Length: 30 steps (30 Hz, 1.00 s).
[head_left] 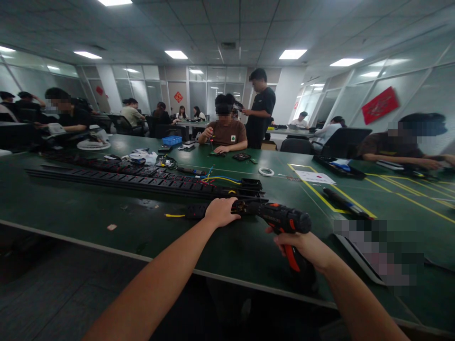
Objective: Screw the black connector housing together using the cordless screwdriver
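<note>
My right hand (306, 246) is wrapped round the handle of a black and orange cordless drill (280, 217). The drill lies on its side in the air, its nose pointing left at the end of a short black power strip (195, 211). Over that strip, my left hand (221, 212) is closed, pressing it to the table. A yellow wire (175, 216) sticks out from the strip's left end. The contact between the drill's tip and the strip is too dark to make out. Just behind my left hand lie long black power strips (142, 182) with rows of sockets.
On the green table (156, 239) are blue and yellow wires (223, 178), a white tape roll (266, 171), a paper sheet (315, 177), a dark pen-shaped tool (343, 202) and a blue basket (172, 140). A person (227, 130) works opposite; others sit around.
</note>
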Each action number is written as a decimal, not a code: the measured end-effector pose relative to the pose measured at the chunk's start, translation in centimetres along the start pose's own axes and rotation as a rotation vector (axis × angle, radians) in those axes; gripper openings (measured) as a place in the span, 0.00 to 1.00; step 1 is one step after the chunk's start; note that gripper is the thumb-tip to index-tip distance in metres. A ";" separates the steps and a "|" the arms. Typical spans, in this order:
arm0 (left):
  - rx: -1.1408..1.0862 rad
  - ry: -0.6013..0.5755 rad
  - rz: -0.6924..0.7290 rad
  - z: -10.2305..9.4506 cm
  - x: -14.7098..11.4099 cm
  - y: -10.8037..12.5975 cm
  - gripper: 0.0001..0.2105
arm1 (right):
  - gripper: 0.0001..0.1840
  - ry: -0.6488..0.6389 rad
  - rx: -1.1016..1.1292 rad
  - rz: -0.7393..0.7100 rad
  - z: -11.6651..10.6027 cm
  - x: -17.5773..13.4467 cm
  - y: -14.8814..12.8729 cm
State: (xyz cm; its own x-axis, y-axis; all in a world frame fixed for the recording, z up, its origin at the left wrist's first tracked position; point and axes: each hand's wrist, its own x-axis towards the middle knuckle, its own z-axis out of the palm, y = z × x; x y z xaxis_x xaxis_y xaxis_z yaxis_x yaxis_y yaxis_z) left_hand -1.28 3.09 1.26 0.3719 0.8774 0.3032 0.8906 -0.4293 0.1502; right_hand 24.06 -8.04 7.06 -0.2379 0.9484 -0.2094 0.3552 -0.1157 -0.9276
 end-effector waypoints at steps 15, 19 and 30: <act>-0.004 -0.020 -0.025 -0.2 -0.1 0.2 0.30 | 0.09 -0.017 0.019 -0.012 0.3 -0.1 -0.5; 0.001 -0.006 -0.018 0.0 0.0 0.1 0.33 | 0.09 -0.029 0.016 -0.011 0.2 0.0 -0.3; 0.000 -0.005 -0.007 0.1 0.1 -0.1 0.32 | 0.07 -0.040 0.005 -0.025 0.4 0.0 -0.4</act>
State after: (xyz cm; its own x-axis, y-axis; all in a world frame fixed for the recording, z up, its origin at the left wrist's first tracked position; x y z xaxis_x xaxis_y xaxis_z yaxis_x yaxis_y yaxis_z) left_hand -1.33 3.19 1.21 0.3670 0.8812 0.2979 0.8929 -0.4235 0.1526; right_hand 23.61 -8.08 7.29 -0.2831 0.9384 -0.1983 0.3437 -0.0937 -0.9344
